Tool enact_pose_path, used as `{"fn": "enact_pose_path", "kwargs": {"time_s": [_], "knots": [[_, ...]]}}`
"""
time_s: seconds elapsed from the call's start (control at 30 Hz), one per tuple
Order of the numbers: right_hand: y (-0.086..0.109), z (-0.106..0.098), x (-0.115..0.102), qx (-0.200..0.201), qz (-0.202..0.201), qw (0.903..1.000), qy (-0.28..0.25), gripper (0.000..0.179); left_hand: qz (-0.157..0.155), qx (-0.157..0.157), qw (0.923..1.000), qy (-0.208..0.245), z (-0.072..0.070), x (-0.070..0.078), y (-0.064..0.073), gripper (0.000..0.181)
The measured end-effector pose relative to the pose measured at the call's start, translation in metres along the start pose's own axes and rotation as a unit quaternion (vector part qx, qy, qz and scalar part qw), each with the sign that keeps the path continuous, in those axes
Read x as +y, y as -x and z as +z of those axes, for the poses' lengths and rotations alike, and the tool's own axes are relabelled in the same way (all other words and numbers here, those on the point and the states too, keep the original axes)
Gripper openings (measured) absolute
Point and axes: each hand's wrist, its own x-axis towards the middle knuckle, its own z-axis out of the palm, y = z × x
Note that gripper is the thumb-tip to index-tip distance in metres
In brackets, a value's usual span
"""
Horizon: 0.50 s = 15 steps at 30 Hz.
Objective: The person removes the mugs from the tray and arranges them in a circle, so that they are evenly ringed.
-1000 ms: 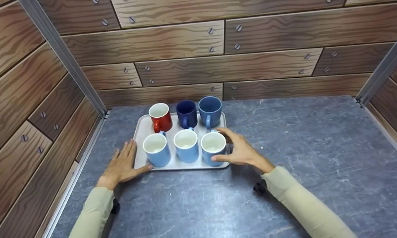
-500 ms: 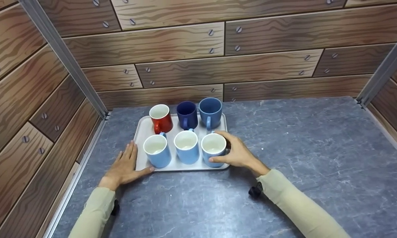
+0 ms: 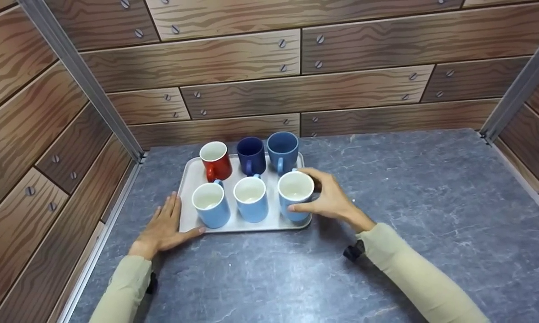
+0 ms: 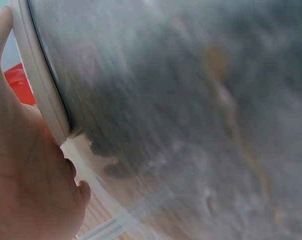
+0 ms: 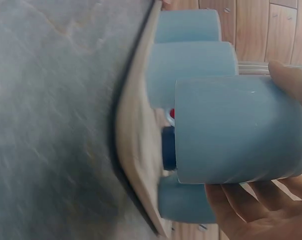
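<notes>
My right hand (image 3: pixel 330 197) grips a light blue mug (image 3: pixel 295 187) with a white inside, thumb on its near side and fingers round the far side. In the right wrist view a gap shows between the base of this mug (image 5: pixel 240 130) and the pale tray (image 5: pixel 133 135). My left hand (image 3: pixel 161 229) lies at the front left corner of the tray (image 3: pixel 188 193), fingers straight along its left edge and thumb at the front rim. Two more light blue mugs, one left (image 3: pixel 214 213) and one in the middle (image 3: pixel 253 204), stand in the tray's front row.
Behind them on the tray stand a red mug (image 3: pixel 223 168), a dark blue mug (image 3: pixel 254 161) and a mid-blue mug (image 3: pixel 283 150), handles toward me. The tray lies on a grey marbled table (image 3: pixel 408 193), enclosed by wood-patterned walls (image 3: pixel 247 94).
My right hand has raised the right front mug from the tray and shifted it slightly to the right. My left hand stays at the tray's corner.
</notes>
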Motion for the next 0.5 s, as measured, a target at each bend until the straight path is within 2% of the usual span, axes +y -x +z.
{"fn": "enact_pose_path", "kwargs": {"time_s": [0.23, 0.5], "knots": [[0.002, -0.030, -0.013, 0.014, 0.019, 0.9997, 0.011, 0.082, 0.002, 0.007, 1.0000, -0.006, 0.001, -0.005, 0.002, 0.129], [0.003, -0.069, -0.017, 0.038, 0.030, 0.9979, 0.043, 0.084, 0.003, 0.013, 0.9999, -0.003, 0.002, -0.006, 0.002, 0.128]]}}
